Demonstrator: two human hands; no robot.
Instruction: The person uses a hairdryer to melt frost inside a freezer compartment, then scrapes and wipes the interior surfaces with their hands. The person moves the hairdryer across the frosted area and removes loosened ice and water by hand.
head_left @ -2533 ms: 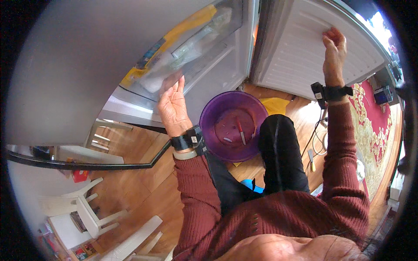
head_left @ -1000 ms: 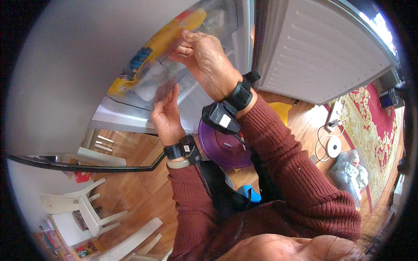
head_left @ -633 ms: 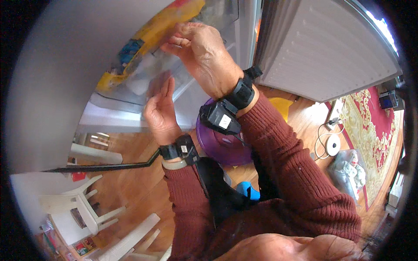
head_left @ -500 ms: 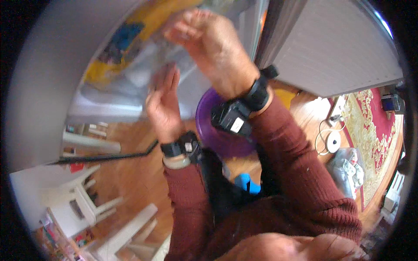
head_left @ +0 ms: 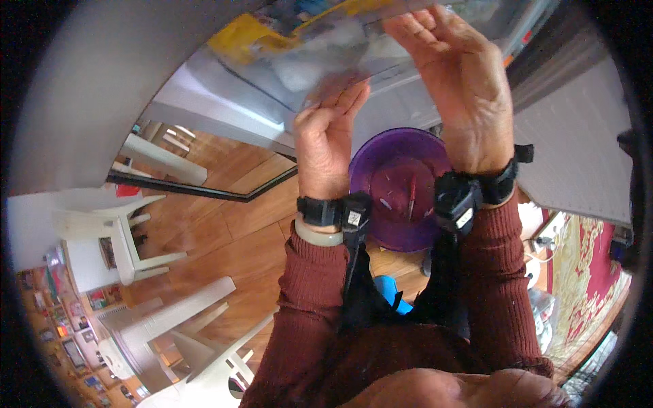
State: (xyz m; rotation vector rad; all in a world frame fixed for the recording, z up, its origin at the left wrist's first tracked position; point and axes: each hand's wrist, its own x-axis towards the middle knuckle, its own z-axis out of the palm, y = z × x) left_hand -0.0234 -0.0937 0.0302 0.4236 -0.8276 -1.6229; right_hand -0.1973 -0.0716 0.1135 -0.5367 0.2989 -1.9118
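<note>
A clear plastic drawer [head_left: 316, 71] in a grey cabinet, which looks like a fridge or freezer, fills the top of the view. Yellow and blue packages [head_left: 248, 37] show through it, with whitish contents beside them. My left hand [head_left: 326, 132] is at the drawer's lower front edge, its fingers pressed together against the plastic and the tips partly hidden. Farther right, my right hand [head_left: 462, 81] bends its fingers over the same drawer, palm side showing. Below and between my wrists stands a purple basin [head_left: 364, 146] with a red-handled knife [head_left: 412, 194] in it.
A grey door [head_left: 88, 122] rises at the left, with a dark-edged glass panel [head_left: 252, 183] below it. White stools [head_left: 129, 251] stand on the wooden floor. To the right are a pale ribbed panel [head_left: 578, 136], a red patterned carpet [head_left: 592, 265] and a power strip with a cord [head_left: 544, 241].
The view has shifted, so the drawer and both hands now sit farther right. My hands are wider apart and less blurred. More of the purple basin's inside shows.
</note>
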